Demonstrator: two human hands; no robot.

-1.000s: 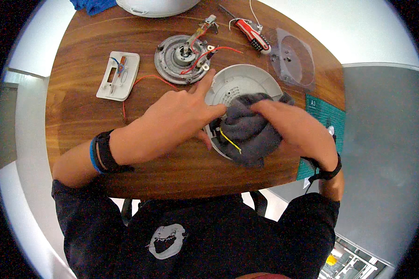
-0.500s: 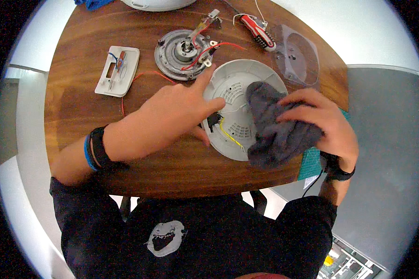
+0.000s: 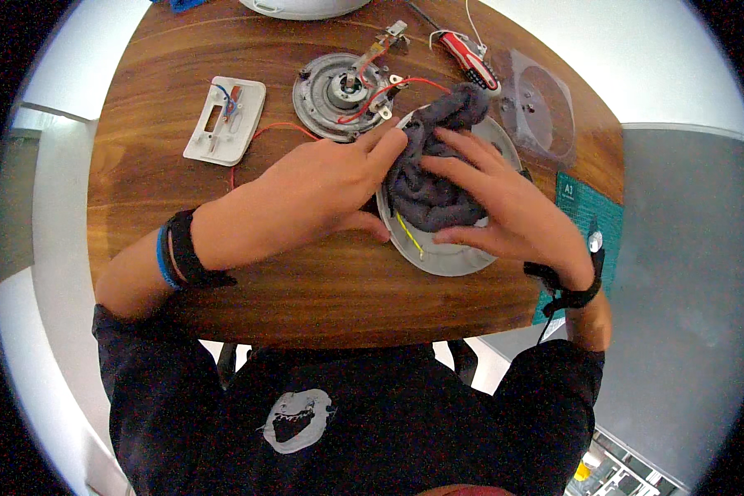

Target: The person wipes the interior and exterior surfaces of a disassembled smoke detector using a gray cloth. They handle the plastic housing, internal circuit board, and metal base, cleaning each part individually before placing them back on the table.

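Observation:
A round white plastic shell (image 3: pixel 446 256) lies on the wooden table (image 3: pixel 322 281) in front of me. A dark grey cloth (image 3: pixel 434 178) is bunched inside it. My right hand (image 3: pixel 512 211) presses flat on the cloth with fingers spread. My left hand (image 3: pixel 326 194) rests on the shell's left rim, fingertips touching the cloth. A yellow wire (image 3: pixel 409 236) shows on the shell's near side.
Behind the shell sit a round metal plate (image 3: pixel 339 91) with red wires, a small white panel (image 3: pixel 225 121), a red-handled tool (image 3: pixel 469 58) and a clear plastic cover (image 3: pixel 541 103). A green cutting mat (image 3: pixel 591 215) lies at the right edge. A white round object (image 3: pixel 306 7) stands at the back.
The cloth has moved from the shell's right side back to its middle and far rim, with my right hand now spread on top. My left hand stayed on the left rim.

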